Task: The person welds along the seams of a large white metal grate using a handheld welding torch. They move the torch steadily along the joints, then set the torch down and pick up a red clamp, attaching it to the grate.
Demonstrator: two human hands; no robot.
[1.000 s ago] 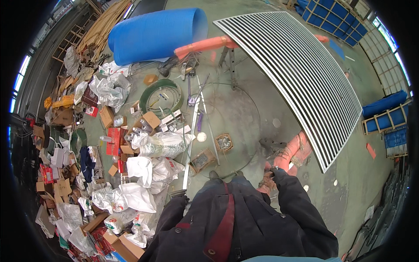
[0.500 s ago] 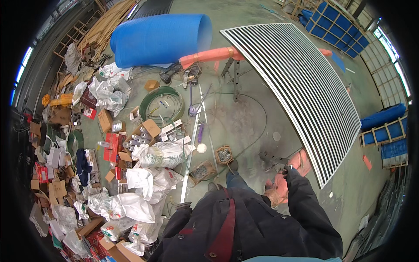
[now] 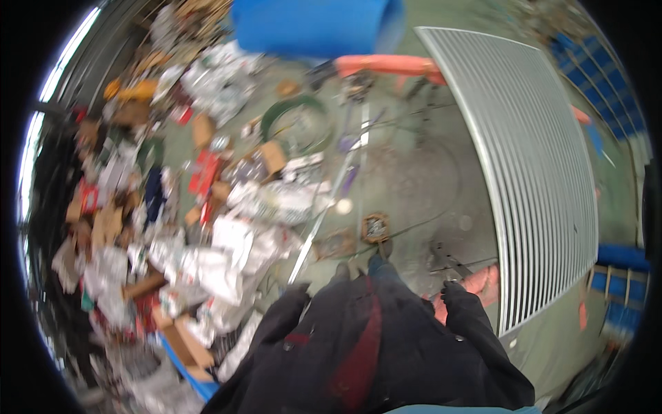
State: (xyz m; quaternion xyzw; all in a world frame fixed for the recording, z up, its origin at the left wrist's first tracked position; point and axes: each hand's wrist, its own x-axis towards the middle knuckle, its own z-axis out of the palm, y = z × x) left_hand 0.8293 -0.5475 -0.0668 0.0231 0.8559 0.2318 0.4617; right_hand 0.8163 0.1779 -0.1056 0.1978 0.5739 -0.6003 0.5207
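While the view is swinging left and blurring | right hand [image 3: 454, 290] is still hanging just beside the orange piece [image 3: 487, 283] by the white grille [image 3: 538, 172] | grip: can't tell | left hand: can't make it out

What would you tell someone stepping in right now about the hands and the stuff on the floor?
Right hand: gloved, low at the person's side, next to an orange piece; its grip is too blurred to read.
Left hand: hidden past the dark sleeve.
Things: the white grille lies flat on the floor to the right, a long metal bar lies ahead, and bags and boxes are piled to the left.
Done: nothing visibly lifted.
Left: grille, bar and orange piece all still on the floor.
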